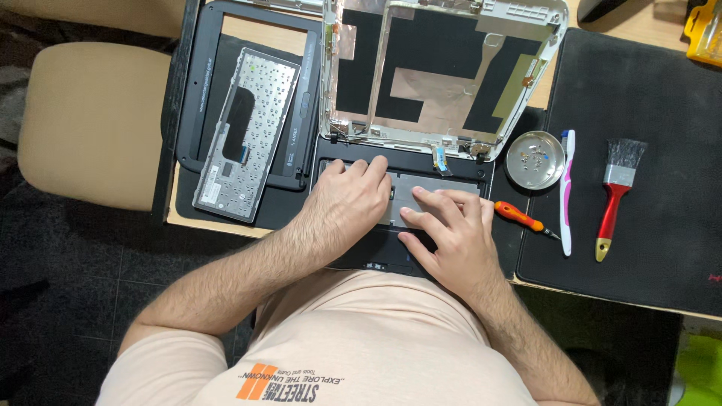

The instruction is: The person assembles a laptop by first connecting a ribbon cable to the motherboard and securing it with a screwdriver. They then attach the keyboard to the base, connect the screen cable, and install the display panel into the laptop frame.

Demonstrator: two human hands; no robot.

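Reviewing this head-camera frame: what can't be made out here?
- Laptop base: mostly covered by the left hand and right hand.
- Contents of the metal dish: too small to identify.
- Yellow object: cut off by the frame's top-right corner.
- Keyboard: lies face down, keys hidden.

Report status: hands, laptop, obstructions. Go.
Left hand and right hand flat on laptop base, nothing gripped. Lid shell open, screen removed. Screwdriver beside right hand.

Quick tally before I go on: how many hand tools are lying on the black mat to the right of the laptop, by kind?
Screwdriver, orange handle: 1
Toothbrush, white and pink: 1
Paintbrush, red handle: 1
Total: 3
A round metal dish also sits there, not counted as a tool. Both hands, left hand and right hand, rest on the laptop base.
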